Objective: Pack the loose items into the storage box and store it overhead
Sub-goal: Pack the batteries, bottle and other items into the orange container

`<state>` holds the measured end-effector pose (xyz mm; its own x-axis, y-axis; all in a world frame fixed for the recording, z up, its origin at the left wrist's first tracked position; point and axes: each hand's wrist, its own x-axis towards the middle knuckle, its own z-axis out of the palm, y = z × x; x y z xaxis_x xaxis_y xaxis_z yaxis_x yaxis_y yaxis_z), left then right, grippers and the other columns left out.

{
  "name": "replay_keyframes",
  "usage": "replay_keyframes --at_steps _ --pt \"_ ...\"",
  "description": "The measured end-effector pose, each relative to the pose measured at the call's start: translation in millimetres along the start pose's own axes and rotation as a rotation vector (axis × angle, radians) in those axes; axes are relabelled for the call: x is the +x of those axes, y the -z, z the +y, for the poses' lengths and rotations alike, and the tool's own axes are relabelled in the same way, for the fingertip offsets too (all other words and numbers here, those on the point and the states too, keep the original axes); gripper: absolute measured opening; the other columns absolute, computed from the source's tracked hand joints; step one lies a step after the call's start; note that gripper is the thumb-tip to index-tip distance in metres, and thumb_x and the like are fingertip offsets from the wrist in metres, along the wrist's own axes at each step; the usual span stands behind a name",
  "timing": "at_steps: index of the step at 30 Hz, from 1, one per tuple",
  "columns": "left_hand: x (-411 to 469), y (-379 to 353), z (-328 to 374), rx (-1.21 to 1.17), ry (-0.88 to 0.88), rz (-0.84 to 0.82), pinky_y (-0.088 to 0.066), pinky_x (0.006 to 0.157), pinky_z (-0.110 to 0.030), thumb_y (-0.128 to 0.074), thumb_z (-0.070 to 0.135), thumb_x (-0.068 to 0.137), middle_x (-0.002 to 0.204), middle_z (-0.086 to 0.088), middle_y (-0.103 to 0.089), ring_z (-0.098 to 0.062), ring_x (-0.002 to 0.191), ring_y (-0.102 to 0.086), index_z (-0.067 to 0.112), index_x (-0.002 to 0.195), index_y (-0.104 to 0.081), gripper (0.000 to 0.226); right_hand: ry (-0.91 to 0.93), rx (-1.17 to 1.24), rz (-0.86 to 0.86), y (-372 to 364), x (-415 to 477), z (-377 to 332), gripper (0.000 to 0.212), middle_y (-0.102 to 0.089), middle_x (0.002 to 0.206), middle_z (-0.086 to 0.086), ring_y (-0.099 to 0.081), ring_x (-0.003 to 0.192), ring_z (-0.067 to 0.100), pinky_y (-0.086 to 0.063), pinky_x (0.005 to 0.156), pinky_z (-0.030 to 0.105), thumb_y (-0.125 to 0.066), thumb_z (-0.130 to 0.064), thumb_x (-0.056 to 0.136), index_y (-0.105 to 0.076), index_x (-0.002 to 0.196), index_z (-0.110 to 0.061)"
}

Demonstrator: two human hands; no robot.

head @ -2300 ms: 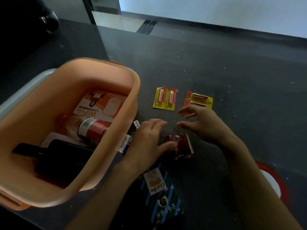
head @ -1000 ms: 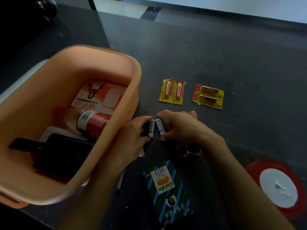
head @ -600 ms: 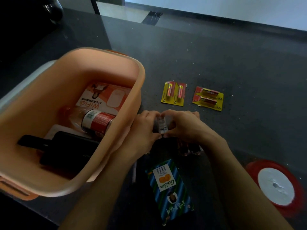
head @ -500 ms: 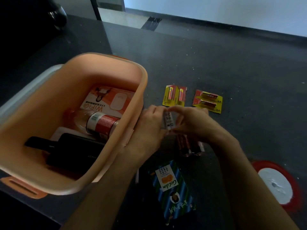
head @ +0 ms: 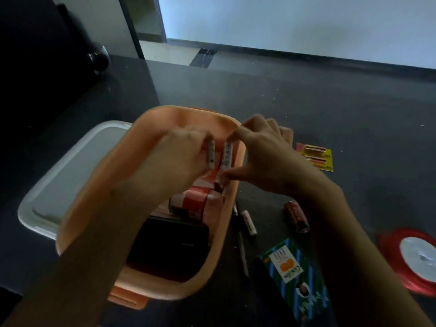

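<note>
An orange storage box [head: 219, 263] stands on the dark table, holding a red-labelled bottle [head: 191, 201], a black pouch [head: 169, 246] and an orange carton. Both hands hover over the box's far right corner. My left hand [head: 184, 156] pinches one white battery [head: 210, 155]. My right hand [head: 262, 152] pinches another white battery [head: 227, 155] between thumb and fingers. To the right of the box lie a white battery [head: 249, 223], a pen [head: 241, 246], a dark red battery pack [head: 296, 215], a striped blue-green carton [head: 295, 277] and a yellow battery card [head: 316, 155].
A white lid [head: 68, 175] lies to the left of the box, partly under it. A red roll of ribbon with a white core [head: 415, 256] sits at the right edge. A wall and skirting run along the table's far side.
Both hands have lifted the white batteries off the table and carried them left, over the box opening. The view has tilted up, and my right hand now hides one battery card.
</note>
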<state>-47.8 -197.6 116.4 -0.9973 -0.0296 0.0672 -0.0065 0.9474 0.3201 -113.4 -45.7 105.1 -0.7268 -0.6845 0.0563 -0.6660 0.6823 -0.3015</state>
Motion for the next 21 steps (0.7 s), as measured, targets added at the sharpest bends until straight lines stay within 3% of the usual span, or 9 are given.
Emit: replay_keyframes --at_steps 3,7,15,21 --pt "8 -17 -14 -0.063 -0.045 -0.202 -0.040 0.096 -0.039 -0.066 0.030 0.080 0.117 0.004 -0.055 -0.015 0.109 -0.048 0.024 0.121 -0.050 0.044 -0.094 -0.011 -0.016 -14 6 -5 0.060 -0.032 0.132 0.004 -0.024 0.121 0.024 -0.019 0.096 0.043 -0.066 -0.055 0.067 -0.050 0.118 -0.025" --pt "18 -30 -26 -0.086 -0.141 -0.258 -0.035 0.098 -0.035 -0.065 0.030 0.081 0.124 0.002 -0.051 -0.018 0.116 -0.042 0.023 0.132 -0.041 0.057 -0.171 0.052 -0.033 -18 4 -7 0.065 -0.028 0.139 0.002 -0.022 0.128 0.025 -0.021 0.101 0.044 -0.068 -0.050 0.070 -0.044 0.127 -0.030" --pt "2 -25 4 -0.209 -0.235 0.056 -0.043 0.092 -0.033 -0.067 0.018 0.078 0.119 0.001 -0.056 -0.015 0.110 -0.049 0.021 0.127 -0.048 0.053 -0.302 0.189 0.055 -1 -37 19 0.058 -0.043 0.134 0.005 -0.041 0.121 0.022 -0.035 0.101 0.050 -0.066 -0.044 0.073 -0.047 0.126 -0.027" --pt "-26 -50 63 -0.218 -0.322 0.083 -0.029 0.089 -0.023 -0.069 0.022 0.077 0.126 0.000 -0.054 -0.014 0.115 -0.045 0.020 0.128 -0.048 0.055 -0.279 0.195 0.016 -1 -74 49 0.049 -0.052 0.126 0.003 -0.048 0.115 0.019 -0.037 0.098 0.046 -0.067 -0.038 0.076 -0.051 0.121 -0.027"
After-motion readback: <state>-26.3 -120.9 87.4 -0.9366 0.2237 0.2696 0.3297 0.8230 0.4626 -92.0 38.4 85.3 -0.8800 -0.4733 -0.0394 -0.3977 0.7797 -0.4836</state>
